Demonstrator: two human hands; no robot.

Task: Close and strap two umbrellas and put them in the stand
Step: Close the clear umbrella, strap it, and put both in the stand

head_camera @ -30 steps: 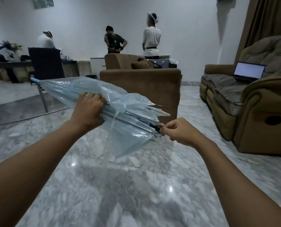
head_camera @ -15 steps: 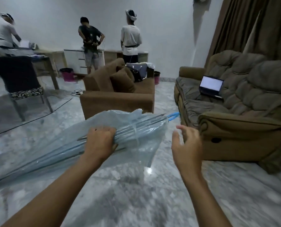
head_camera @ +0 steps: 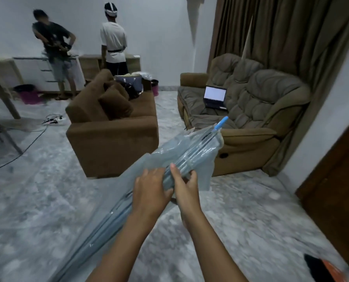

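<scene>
A folded clear, pale-blue plastic umbrella (head_camera: 191,151) runs diagonally from the lower left up to its blue tip (head_camera: 221,123) at centre right. Its canopy hangs loose and crumpled around the ribs. My left hand (head_camera: 149,192) grips the bundled canopy at mid-length. My right hand (head_camera: 184,184) is closed on the same bundle just beside it, thumb raised over the ribs. The handle end is out of view at the lower left. No stand or second umbrella shows clearly.
A brown armchair (head_camera: 112,139) stands ahead on the marble floor. At the right is a grey-brown sofa (head_camera: 257,110) with an open laptop (head_camera: 215,96). Two people stand at cabinets by the far wall. A cable lies left; a dark and orange object (head_camera: 324,268) sits bottom right.
The umbrella has swung round so its tip points up and right. My right hand, open half a second ago, has come in and closed on the canopy beside my left hand. The view has turned right.
</scene>
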